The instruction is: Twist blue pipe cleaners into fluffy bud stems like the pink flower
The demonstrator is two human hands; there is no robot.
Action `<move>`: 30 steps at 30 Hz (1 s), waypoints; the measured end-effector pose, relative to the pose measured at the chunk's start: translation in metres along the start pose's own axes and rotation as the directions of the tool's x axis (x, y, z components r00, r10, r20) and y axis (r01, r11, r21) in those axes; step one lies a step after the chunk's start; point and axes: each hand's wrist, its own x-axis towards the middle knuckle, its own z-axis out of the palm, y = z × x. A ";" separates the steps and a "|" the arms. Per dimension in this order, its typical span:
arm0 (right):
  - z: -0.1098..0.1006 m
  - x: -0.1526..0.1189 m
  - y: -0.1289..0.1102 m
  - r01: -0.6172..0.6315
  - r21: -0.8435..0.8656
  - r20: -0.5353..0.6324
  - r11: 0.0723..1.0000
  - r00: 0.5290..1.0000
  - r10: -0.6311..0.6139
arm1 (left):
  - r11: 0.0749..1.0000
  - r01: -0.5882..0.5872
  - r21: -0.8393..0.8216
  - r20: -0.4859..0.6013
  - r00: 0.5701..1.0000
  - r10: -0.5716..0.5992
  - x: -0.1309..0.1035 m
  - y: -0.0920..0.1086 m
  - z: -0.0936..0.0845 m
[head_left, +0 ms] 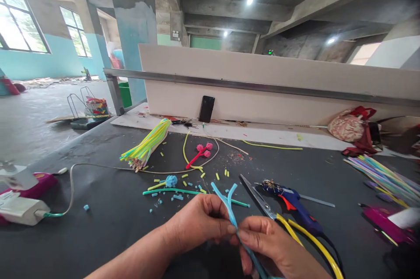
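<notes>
My left hand (205,222) pinches a light blue fuzzy stem (230,210) near the front of the dark table. Its upper end forks into two short prongs above my fingers. Just to the right, my right hand (265,241) grips the same stem lower down, and the fingertips of both hands nearly meet. Beyond my left hand lie a teal stem (193,192) and a blue fuzzy ball (171,181) on a yellow-green stem. A pink branched piece (199,154) with several fuzzy balls rests farther back.
Scissors (262,200) with yellow handles and a blue glue gun (298,206) lie right of my hands. Stem bundles sit at the back left (147,143) and far right (387,178). A phone (206,109) leans on the white panel (262,68). White chargers (22,209) and a cable are left.
</notes>
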 end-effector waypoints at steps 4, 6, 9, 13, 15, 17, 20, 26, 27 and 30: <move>0.004 -0.005 -0.005 0.067 -0.146 -0.125 0.987 0.988 -0.085 | 1.000 0.024 0.014 -0.051 0.998 -0.023 0.000 0.001 0.002; 0.005 -0.005 -0.005 0.120 -0.257 -0.161 0.959 0.973 -0.165 | 1.000 0.026 0.019 -0.071 0.997 -0.024 0.000 0.001 0.003; 0.005 -0.004 -0.002 0.139 -0.499 -0.183 0.855 0.948 -0.261 | 1.000 0.019 0.023 -0.095 0.995 -0.017 0.000 0.001 0.005; 0.010 0.000 0.007 0.153 -0.881 -0.188 0.447 0.753 -0.630 | 0.998 0.044 -0.051 -0.140 0.989 -0.051 0.002 0.000 0.008; 0.015 0.003 0.011 0.137 -0.969 -0.078 0.206 0.621 -0.780 | 0.991 0.064 -0.114 -0.154 0.985 -0.081 0.004 -0.001 0.008; 0.019 0.005 0.011 0.118 -0.986 -0.034 0.122 0.570 -0.821 | 0.981 0.078 -0.177 -0.154 0.982 -0.106 0.004 -0.001 0.007; 0.022 0.004 0.002 0.133 -0.893 -0.223 0.429 0.698 -0.680 | 0.964 0.077 -0.255 -0.103 0.989 -0.106 0.001 -0.001 0.004; 0.021 -0.006 -0.017 0.204 0.021 -0.264 0.979 0.945 -0.191 | 0.909 -0.056 -0.413 -0.024 0.998 0.050 -0.002 0.001 -0.001; 0.020 -0.007 -0.018 0.211 0.092 -0.247 0.973 0.952 -0.183 | 0.903 -0.092 -0.419 -0.035 0.996 0.085 -0.002 0.000 -0.002; 0.019 -0.007 -0.016 0.205 0.189 -0.171 0.960 0.970 -0.173 | 0.913 -0.165 -0.373 -0.084 0.986 0.143 -0.001 -0.004 -0.002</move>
